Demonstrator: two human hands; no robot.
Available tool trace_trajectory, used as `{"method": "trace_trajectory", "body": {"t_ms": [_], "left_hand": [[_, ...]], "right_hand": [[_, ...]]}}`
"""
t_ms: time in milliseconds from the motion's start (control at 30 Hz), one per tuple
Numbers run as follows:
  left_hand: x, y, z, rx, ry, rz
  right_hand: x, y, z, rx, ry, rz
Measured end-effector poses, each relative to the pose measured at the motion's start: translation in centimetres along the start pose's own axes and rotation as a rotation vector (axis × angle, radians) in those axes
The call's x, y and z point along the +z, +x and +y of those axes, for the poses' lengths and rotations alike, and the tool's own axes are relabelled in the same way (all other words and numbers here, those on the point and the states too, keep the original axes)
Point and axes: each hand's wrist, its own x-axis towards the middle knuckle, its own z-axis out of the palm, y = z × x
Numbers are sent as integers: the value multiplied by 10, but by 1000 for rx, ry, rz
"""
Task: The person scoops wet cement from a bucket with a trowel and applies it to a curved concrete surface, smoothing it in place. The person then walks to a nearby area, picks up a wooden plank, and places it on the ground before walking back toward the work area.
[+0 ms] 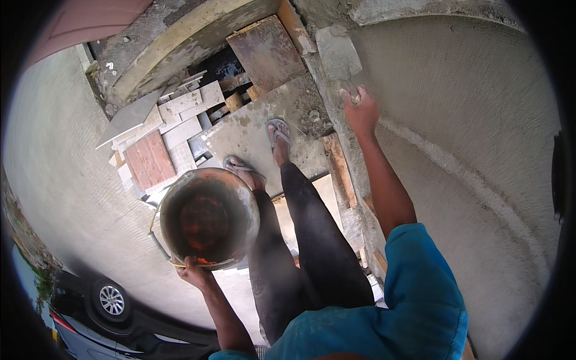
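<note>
My left hand (195, 273) is closed on the near rim of a round bucket (245, 207). The bucket is tipped so that I look into it; its inside is grey with cement, and an orange-red patch shows at the bottom. A wire handle with a grip hangs at its left side. On the other side, my right arm reaches forward, and my right hand (360, 112) is closed around the handle of a trowel (338, 51). Its flat, mortar-grey blade lies against the edge of the cement surface (444, 78), pointing away from me.
My sandalled feet stand on a cement-stained slab (240, 129). Left of them lie stacked tile pieces (180, 123) and a reddish tile (151, 159). A brown board (266, 48) leans beyond a dark gap. Timber (340, 168) runs along the wall; a dark car (108, 318) stands lower left.
</note>
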Motion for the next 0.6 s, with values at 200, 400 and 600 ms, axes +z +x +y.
{"method": "trace_trajectory", "body": {"t_ms": [200, 400, 600], "left_hand": [[0, -5, 5, -17, 11, 35], [-5, 2, 2, 23, -14, -29], [-1, -3, -4, -18, -39, 70]], "right_hand": [[-70, -22, -79, -334, 457, -662], [-86, 49, -88, -43, 849, -1014], [-146, -3, -86, 47, 525, -339]]}}
